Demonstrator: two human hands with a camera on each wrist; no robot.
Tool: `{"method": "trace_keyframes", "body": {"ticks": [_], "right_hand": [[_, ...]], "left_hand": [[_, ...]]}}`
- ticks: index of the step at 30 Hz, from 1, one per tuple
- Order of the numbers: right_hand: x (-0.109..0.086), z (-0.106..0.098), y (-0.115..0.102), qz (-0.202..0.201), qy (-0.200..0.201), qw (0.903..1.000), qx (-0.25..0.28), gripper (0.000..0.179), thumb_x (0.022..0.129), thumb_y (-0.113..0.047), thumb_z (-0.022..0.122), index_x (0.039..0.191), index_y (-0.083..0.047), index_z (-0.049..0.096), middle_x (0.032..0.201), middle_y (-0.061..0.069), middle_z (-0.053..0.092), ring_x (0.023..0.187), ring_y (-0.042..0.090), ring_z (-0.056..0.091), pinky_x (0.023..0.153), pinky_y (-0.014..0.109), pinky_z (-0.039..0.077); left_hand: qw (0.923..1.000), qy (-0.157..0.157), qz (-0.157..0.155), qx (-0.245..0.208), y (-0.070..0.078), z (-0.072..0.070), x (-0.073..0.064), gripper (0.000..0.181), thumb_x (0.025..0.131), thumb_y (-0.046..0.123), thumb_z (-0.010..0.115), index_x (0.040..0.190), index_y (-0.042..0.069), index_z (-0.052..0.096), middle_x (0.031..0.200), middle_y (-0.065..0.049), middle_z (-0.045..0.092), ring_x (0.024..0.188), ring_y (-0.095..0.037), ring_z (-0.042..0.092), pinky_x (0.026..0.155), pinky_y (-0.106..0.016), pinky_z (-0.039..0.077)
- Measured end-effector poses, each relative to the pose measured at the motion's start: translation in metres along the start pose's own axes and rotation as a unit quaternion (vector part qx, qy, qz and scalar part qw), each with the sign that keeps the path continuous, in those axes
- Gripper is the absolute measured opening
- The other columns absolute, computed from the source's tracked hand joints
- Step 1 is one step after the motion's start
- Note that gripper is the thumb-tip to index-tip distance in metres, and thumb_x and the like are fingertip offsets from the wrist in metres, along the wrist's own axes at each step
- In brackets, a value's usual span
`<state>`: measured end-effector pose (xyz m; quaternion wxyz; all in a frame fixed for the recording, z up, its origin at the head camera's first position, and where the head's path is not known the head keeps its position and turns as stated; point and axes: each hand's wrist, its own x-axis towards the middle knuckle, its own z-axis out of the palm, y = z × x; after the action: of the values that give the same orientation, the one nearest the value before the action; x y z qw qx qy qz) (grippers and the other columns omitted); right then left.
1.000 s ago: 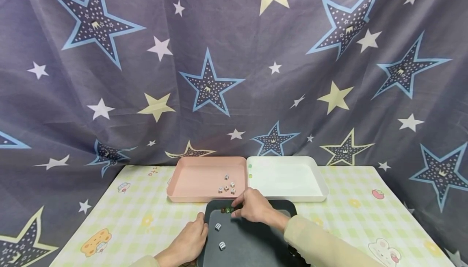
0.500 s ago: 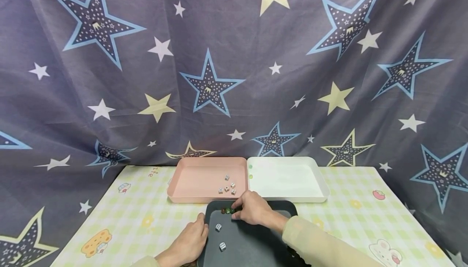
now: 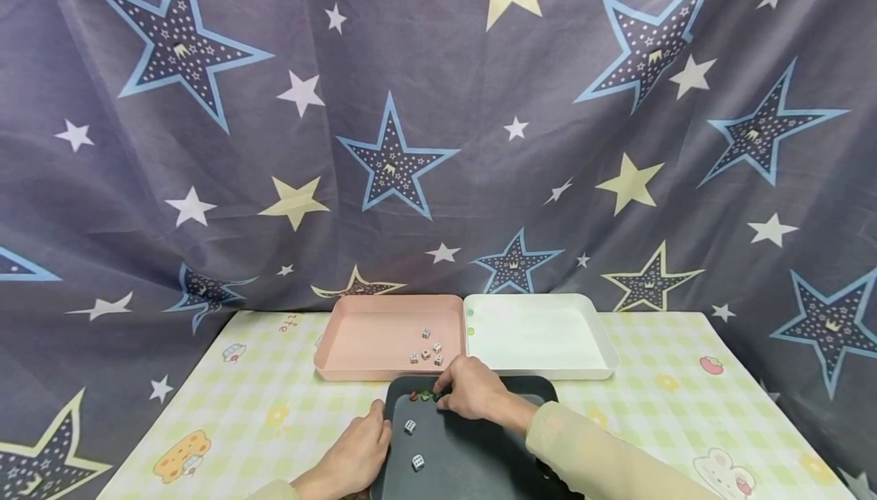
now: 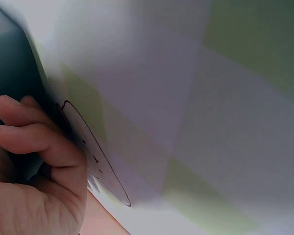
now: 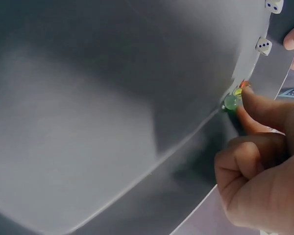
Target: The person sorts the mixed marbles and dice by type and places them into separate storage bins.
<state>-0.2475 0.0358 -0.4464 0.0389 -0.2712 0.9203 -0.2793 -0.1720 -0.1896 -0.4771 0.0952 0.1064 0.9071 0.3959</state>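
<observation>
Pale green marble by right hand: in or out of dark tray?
In: right wrist view shows the marble inside the dark tray, where floor meets wall, by the right hand.

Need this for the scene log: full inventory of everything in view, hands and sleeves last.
Dark tray: 1, dark grey, front centre
Pink tray: 1, pink, back left
White tray: 1, white, back right
Pink-tray dice: 5, white, tray's right half
Dark-tray dice: 2, white, tray's left side
Dark-tray marbles: at least 3, orange and greens, far left corner
White-tray marbles: 2, green, left edge
Tablecloth: 1, green-white check, under trays
Curtain: 1, dark with stars, behind
Left hand: 1, bare, dark tray's left rim
Right hand: 1, bare, at dark-tray marbles
Sleeves: 2, pale yellow, forearms
</observation>
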Motion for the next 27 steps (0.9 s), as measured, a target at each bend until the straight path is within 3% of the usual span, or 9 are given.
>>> {"method": "trace_keyframes", "body": {"ticks": [8,15,22,27], "right_hand": [[0.0002,-0.0028,0.0003,0.002,-0.003,1.0000,0.006,0.013,0.080,-0.006,0.092,0.083,-0.013,0.082,0.076,-0.010,0.072,0.066,0.006,0.058,0.061,0.024,0.052],[-0.0007,-0.0023,0.0012,0.007,-0.011,0.9997,-0.020,0.013,0.080,-0.008,0.092,0.088,-0.014,0.084,0.083,-0.008,0.076,0.074,0.005,0.062,0.069,0.027,0.057],[-0.0035,-0.0017,0.0020,0.001,-0.011,0.9988,-0.047,0.015,0.077,-0.011,0.095,0.077,-0.016,0.081,0.069,-0.014,0.068,0.062,0.003,0.056,0.058,0.024,0.052],[-0.0049,-0.0026,0.0022,0.011,-0.021,0.9989,-0.040,0.016,0.077,-0.012,0.096,0.076,-0.016,0.080,0.070,-0.014,0.068,0.062,0.004,0.056,0.058,0.024,0.052]], "left_hand": [[1.0000,0.002,0.007,0.000,0.0002,0.0006,0.0006,0.022,0.112,0.008,0.037,0.116,-0.010,0.049,0.064,-0.007,0.055,0.045,-0.016,0.062,0.038,-0.031,0.052],[1.0000,0.000,0.005,-0.006,-0.0002,0.0011,0.0010,0.025,0.112,0.008,0.036,0.119,-0.012,0.048,0.064,-0.007,0.056,0.044,-0.015,0.062,0.037,-0.031,0.053],[1.0000,-0.003,0.000,-0.002,-0.0003,0.0002,0.0012,0.020,0.112,0.010,0.038,0.113,-0.007,0.049,0.065,-0.008,0.055,0.047,-0.016,0.062,0.039,-0.031,0.053],[1.0000,-0.006,-0.005,0.000,0.0000,-0.0013,0.0014,0.020,0.112,0.009,0.038,0.113,-0.008,0.049,0.067,-0.008,0.056,0.054,-0.016,0.065,0.044,-0.032,0.055]]}}
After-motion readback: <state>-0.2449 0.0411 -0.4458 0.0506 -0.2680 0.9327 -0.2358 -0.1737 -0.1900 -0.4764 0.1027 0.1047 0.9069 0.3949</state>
